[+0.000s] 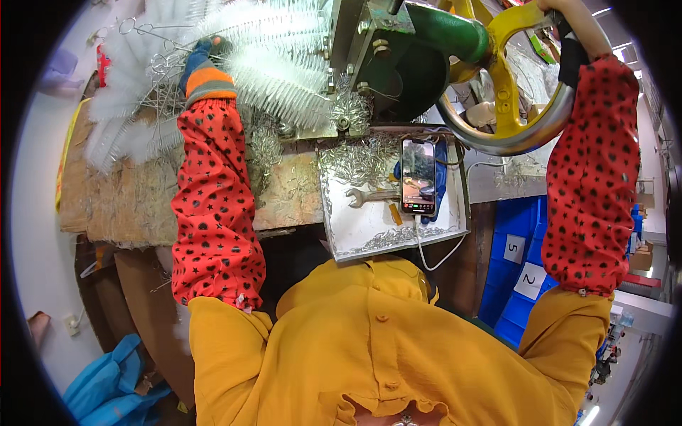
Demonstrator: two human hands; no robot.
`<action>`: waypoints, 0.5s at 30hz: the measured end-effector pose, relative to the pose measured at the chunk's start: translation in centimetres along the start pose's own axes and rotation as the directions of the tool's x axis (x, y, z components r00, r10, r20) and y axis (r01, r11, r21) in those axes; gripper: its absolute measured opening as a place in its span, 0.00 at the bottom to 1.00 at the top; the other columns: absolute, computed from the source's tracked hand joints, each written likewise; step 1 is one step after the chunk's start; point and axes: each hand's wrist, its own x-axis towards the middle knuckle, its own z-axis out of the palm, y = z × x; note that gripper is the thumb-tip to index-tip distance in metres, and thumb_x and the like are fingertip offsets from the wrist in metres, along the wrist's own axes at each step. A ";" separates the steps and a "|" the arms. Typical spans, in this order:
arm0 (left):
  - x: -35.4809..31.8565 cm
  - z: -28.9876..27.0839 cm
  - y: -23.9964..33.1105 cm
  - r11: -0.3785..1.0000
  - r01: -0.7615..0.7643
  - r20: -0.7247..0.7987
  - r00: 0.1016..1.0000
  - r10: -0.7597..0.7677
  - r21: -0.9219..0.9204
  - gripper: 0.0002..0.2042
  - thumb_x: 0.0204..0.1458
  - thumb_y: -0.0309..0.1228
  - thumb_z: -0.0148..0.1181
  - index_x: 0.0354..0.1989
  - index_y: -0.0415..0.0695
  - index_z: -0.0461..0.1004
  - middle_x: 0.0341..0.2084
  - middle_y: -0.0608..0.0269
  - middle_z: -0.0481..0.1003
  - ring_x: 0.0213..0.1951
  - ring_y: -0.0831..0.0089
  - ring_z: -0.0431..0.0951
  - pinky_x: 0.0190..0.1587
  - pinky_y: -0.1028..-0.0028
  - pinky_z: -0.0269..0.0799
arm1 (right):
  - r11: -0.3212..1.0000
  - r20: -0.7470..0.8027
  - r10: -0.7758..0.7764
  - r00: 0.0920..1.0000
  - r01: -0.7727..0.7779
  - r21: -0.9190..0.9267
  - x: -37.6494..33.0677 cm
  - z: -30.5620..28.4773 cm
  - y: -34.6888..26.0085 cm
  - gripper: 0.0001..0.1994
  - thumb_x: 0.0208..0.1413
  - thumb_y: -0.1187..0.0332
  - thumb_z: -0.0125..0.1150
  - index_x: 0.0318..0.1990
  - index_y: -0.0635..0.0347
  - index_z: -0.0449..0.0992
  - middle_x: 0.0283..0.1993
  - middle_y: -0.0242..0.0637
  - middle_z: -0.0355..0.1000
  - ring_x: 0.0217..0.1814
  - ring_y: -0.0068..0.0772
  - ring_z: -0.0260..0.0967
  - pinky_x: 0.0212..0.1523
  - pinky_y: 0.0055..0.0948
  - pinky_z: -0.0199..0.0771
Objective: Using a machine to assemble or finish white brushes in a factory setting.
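Observation:
At the upper left, my left hand (206, 67) wears a blue, orange and grey glove. Its fingers are bent together among white bristle brushes with looped wire handles, and it seems to pinch one white bristle brush (280, 78); the exact grip is partly hidden. My right hand (579, 25) is raised at the upper right on the rim of a large handwheel (506, 103) with yellow spokes and a silver rim. Its fingers run to the picture's upper edge. Between both hands stands a green metal press (391, 60), joined to the wheel.
Small shiny metal pieces (352, 106) lie heaped below the press. A white tray (366, 245) at the bench's front holds more pieces, a wrench (373, 197) and a phone (418, 174) on a white cable. Blue bins (515, 241) stand lower right; cardboard (128, 206) covers the bench's left.

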 end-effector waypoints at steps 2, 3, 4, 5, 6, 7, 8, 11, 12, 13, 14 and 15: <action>2.2 -0.9 -1.6 0.995 -0.049 0.153 0.986 0.063 -0.091 0.17 0.38 0.43 0.63 0.32 0.45 0.73 0.23 0.60 0.72 0.19 0.64 0.68 0.28 0.66 0.66 | 0.974 0.045 0.157 0.987 -0.162 0.160 -0.5 0.0 -1.1 0.07 0.41 0.70 0.52 0.23 0.63 0.75 0.19 0.35 0.68 0.16 0.26 0.64 0.18 0.23 0.65; 3.2 -1.9 -2.7 0.976 -0.101 0.274 0.949 0.153 -0.193 0.17 0.37 0.43 0.63 0.31 0.45 0.73 0.23 0.60 0.72 0.18 0.64 0.68 0.28 0.66 0.66 | 0.976 -0.021 0.161 0.987 -0.156 0.148 -1.7 0.5 -2.0 0.08 0.42 0.67 0.53 0.26 0.63 0.74 0.21 0.35 0.68 0.17 0.24 0.64 0.19 0.22 0.65; 4.5 -1.2 -3.4 0.946 -0.317 0.180 0.936 0.302 0.063 0.17 0.38 0.44 0.63 0.32 0.44 0.73 0.25 0.57 0.73 0.23 0.61 0.70 0.31 0.65 0.67 | 0.976 -0.096 0.184 0.978 -0.170 0.139 -3.5 1.0 -3.0 0.11 0.43 0.64 0.54 0.30 0.63 0.73 0.24 0.35 0.68 0.19 0.22 0.64 0.20 0.21 0.65; 5.3 -0.9 -3.9 0.793 -0.407 0.006 0.891 0.454 0.454 0.18 0.38 0.45 0.62 0.32 0.44 0.72 0.28 0.54 0.73 0.28 0.59 0.72 0.35 0.64 0.68 | 0.970 -0.173 0.224 0.959 -0.203 0.132 -5.7 2.2 -4.1 0.14 0.45 0.62 0.55 0.33 0.64 0.73 0.26 0.35 0.68 0.20 0.20 0.64 0.21 0.20 0.65; 5.6 -0.6 -3.9 0.611 -0.403 -0.026 0.821 0.570 0.682 0.19 0.38 0.46 0.62 0.32 0.43 0.72 0.31 0.51 0.74 0.32 0.56 0.75 0.38 0.62 0.69 | 0.957 -0.279 0.289 0.916 -0.266 0.118 -7.9 3.3 -5.0 0.17 0.46 0.59 0.55 0.37 0.64 0.72 0.29 0.35 0.67 0.22 0.19 0.64 0.23 0.19 0.65; 5.2 -0.1 -4.2 0.631 -0.349 -0.085 0.829 0.553 0.693 0.17 0.39 0.43 0.61 0.32 0.44 0.72 0.30 0.52 0.74 0.33 0.56 0.75 0.38 0.63 0.69 | 0.913 -0.403 0.364 0.840 -0.236 0.334 -10.6 5.8 -5.5 0.17 0.46 0.65 0.56 0.42 0.66 0.67 0.32 0.37 0.67 0.25 0.21 0.65 0.24 0.19 0.67; 4.5 0.4 -3.8 0.770 -0.313 -0.147 0.875 0.462 0.556 0.17 0.38 0.43 0.63 0.32 0.43 0.72 0.29 0.54 0.73 0.31 0.59 0.74 0.36 0.65 0.68 | 0.815 -0.478 0.437 0.762 -0.111 0.568 -13.2 8.3 -5.7 0.19 0.46 0.72 0.57 0.46 0.69 0.62 0.36 0.40 0.66 0.28 0.24 0.66 0.25 0.20 0.69; -1.3 0.8 -2.8 0.894 -0.423 -0.028 0.902 0.431 0.149 0.18 0.35 0.41 0.66 0.30 0.43 0.73 0.25 0.62 0.71 0.26 0.68 0.69 0.29 0.69 0.66 | 0.769 -0.581 0.488 0.651 -0.006 0.639 -17.1 14.3 -3.8 0.26 0.46 0.74 0.57 0.51 0.69 0.52 0.42 0.44 0.63 0.28 0.25 0.67 0.27 0.21 0.70; -3.9 1.0 -3.5 0.910 -0.411 -0.023 0.912 0.410 -0.055 0.18 0.34 0.41 0.67 0.30 0.43 0.73 0.23 0.65 0.70 0.25 0.71 0.68 0.27 0.71 0.65 | 0.841 -0.654 0.364 0.663 0.067 0.537 -17.5 15.2 -2.7 0.24 0.46 0.75 0.56 0.50 0.69 0.52 0.42 0.44 0.63 0.28 0.26 0.67 0.27 0.22 0.70; -5.9 0.8 -3.5 0.883 -0.466 0.000 0.884 0.467 -0.060 0.18 0.32 0.41 0.68 0.30 0.43 0.73 0.22 0.67 0.70 0.23 0.74 0.67 0.25 0.72 0.64 | 0.820 -0.617 0.379 0.689 0.059 0.569 -17.6 15.1 -1.5 0.25 0.46 0.74 0.57 0.50 0.69 0.52 0.41 0.44 0.63 0.27 0.25 0.67 0.27 0.21 0.70; -7.4 0.9 -3.7 0.869 -0.483 0.004 0.874 0.486 -0.102 0.19 0.31 0.40 0.70 0.29 0.43 0.73 0.20 0.70 0.69 0.21 0.77 0.65 0.23 0.74 0.63 | 0.803 -0.583 0.377 0.720 0.060 0.593 -17.4 14.7 -0.6 0.26 0.46 0.73 0.57 0.51 0.70 0.53 0.41 0.44 0.64 0.27 0.24 0.67 0.27 0.20 0.69; -8.3 1.2 -4.1 0.878 -0.461 0.069 0.879 0.472 -0.125 0.18 0.32 0.39 0.69 0.29 0.43 0.73 0.20 0.70 0.68 0.21 0.78 0.65 0.23 0.74 0.62 | 0.823 -0.580 0.262 0.772 0.136 0.552 -17.1 13.8 0.1 0.23 0.46 0.73 0.56 0.49 0.70 0.55 0.36 0.40 0.66 0.24 0.22 0.66 0.25 0.20 0.68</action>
